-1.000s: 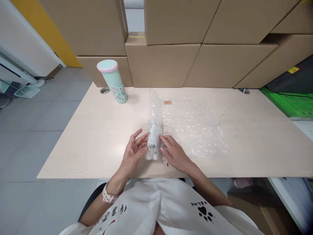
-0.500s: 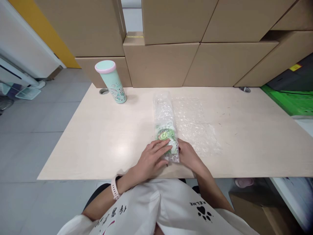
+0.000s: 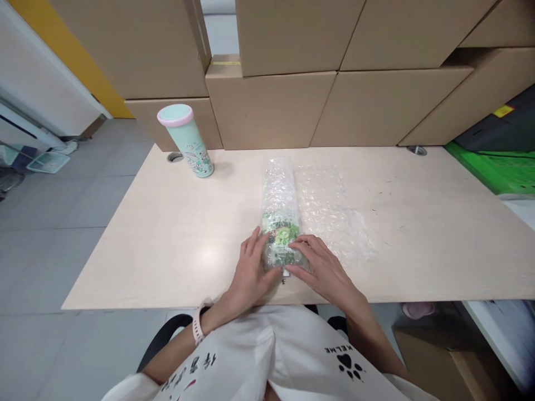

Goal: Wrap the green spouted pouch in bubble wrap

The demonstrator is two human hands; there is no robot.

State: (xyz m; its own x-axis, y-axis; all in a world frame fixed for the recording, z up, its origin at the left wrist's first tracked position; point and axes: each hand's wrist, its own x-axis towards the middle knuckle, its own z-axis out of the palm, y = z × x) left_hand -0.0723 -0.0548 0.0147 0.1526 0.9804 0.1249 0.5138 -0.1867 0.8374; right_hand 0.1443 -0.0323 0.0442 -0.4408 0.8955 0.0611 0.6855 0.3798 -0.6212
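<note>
Fingers parted, the half-open left hand (image 3: 249, 272) and right hand (image 3: 324, 271) touch a green-printed packet (image 3: 283, 234) in bubble wrap (image 3: 279, 184) (clear, crinkled, glossy) on a pale surface (image 3: 167, 234).

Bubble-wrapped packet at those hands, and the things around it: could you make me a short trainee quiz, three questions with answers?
1. True or false: the mint-green tumbler has a pink rim.
2. Seen from the person's side, relative to the bubble-wrapped packet, the flat bubble-wrap sheet lies: A) to its left; B) to its right; C) on top of it.
3. Fill in: the pale pink wristband is on the ____ wrist.

Key: 1 true; 2 B; 3 left.
</note>
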